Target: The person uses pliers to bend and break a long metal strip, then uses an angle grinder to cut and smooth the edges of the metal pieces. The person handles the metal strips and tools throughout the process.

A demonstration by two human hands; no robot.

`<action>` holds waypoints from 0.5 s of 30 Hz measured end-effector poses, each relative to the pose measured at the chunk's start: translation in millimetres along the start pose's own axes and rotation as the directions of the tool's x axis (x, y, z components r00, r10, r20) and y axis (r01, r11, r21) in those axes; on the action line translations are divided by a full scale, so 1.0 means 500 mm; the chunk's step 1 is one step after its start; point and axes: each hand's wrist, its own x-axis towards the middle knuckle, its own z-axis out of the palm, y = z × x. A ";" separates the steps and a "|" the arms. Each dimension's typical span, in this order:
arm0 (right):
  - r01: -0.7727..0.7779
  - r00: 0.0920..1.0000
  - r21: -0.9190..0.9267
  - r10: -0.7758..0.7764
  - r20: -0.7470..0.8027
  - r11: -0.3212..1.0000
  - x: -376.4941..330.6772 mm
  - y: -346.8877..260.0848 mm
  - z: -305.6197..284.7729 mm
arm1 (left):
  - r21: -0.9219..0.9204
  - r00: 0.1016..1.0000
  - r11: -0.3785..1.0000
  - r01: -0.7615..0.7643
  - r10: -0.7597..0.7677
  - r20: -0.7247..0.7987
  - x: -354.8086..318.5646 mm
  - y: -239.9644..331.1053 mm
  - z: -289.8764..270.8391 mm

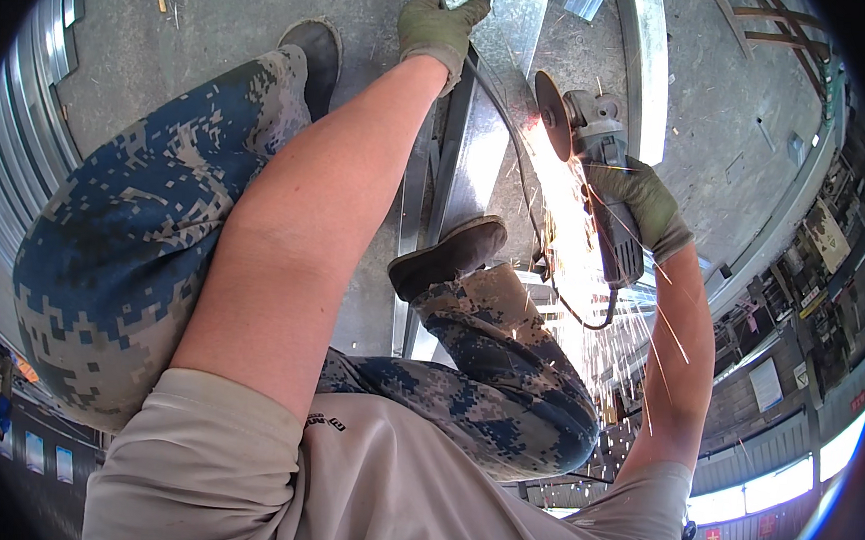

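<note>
sparks (592, 281) are thrown down past the right knee, so grinding on the long steel channel (486, 143) is judged to be under way. two camouflage trouser legs and two dark shoes are counted, the right shoe (448, 256) planted on the channel, the left shoe (313, 46) on the concrete floor (220, 4). one angle grinder (601, 161) is gripped by the gloved right hand (643, 199), fingers wrapped tight around its body, its one disc (552, 113) held at the channel's edge. farther off, the gloved left hand (438, 25) is closed on the channel's top end, bracing it. a steady pass along the metal, with the cord (519, 176) kept clear, is judged to be called for next.
</note>
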 end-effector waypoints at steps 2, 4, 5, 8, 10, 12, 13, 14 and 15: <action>-0.013 0.999 0.002 0.013 -0.035 1.000 -0.005 -0.006 0.007 | 0.011 1.000 1.000 -0.003 0.003 -0.005 -0.007 0.009 -0.001; -0.016 0.999 0.000 0.016 -0.052 1.000 -0.006 -0.010 0.012 | 0.073 1.000 0.997 0.003 -0.004 0.009 -0.007 0.015 -0.003; -0.015 0.998 0.000 0.015 -0.055 1.000 -0.008 -0.008 0.014 | 0.100 1.000 0.995 0.021 -0.021 0.000 -0.008 0.019 -0.003; -0.032 0.998 -0.033 0.030 -0.061 0.999 -0.015 -0.012 0.016 | 0.122 0.998 0.991 0.060 -0.060 -0.006 -0.004 0.017 -0.004; -0.050 0.997 -0.066 0.046 -0.058 0.997 -0.014 -0.014 0.015 | 0.055 0.997 0.996 0.068 -0.069 0.016 0.013 -0.005 -0.006; -0.069 0.996 -0.080 0.065 -0.059 0.994 -0.012 -0.001 0.006 | 0.089 0.999 0.995 0.054 -0.054 -0.006 0.011 -0.007 -0.003; -0.047 0.998 -0.063 0.044 -0.054 0.997 -0.010 0.004 0.004 | 0.106 0.999 0.993 0.047 -0.045 -0.018 0.011 -0.008 -0.002; -0.025 0.998 -0.044 0.023 -0.050 0.999 -0.008 0.009 0.003 | 0.097 0.999 0.994 0.043 -0.042 -0.014 0.008 -0.004 -0.001; -0.003 0.999 -0.026 0.002 -0.046 1.000 -0.006 0.010 0.003 | 0.087 0.999 0.995 0.040 -0.039 -0.011 0.005 0.000 -0.001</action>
